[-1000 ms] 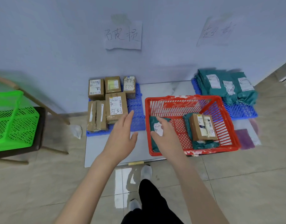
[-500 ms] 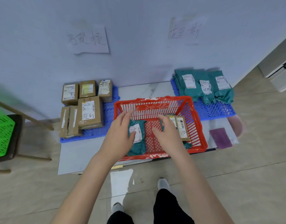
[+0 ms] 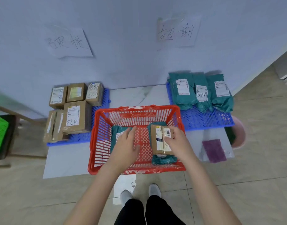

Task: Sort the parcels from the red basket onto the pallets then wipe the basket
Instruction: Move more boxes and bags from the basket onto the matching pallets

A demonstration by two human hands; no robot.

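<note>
The red basket (image 3: 136, 111) stands on the floor in front of me. In its left half lies a teal bag parcel (image 3: 118, 132); my left hand (image 3: 125, 148) rests flat on it with straight fingers. In its right half a brown cardboard box (image 3: 159, 140) lies on top of another teal bag (image 3: 163, 159). My right hand (image 3: 178, 143) touches the box's right side, fingers reaching over its top. The left blue pallet (image 3: 105, 95) carries several cardboard boxes (image 3: 76, 117). The right blue pallet (image 3: 204, 119) carries three teal bags (image 3: 199, 91).
A purple cloth (image 3: 214, 150) lies on the white board right of the basket, beside a pink bucket (image 3: 240, 133). A green basket (image 3: 0, 135) sits on a dark stool at far left. Two handwritten paper signs (image 3: 176, 31) hang on the wall. My feet (image 3: 139, 192) stand just behind the basket.
Both hands have gone down into the basket. The left one moved from outside the rim onto the teal bag, and the right one shifted right onto the cardboard box.
</note>
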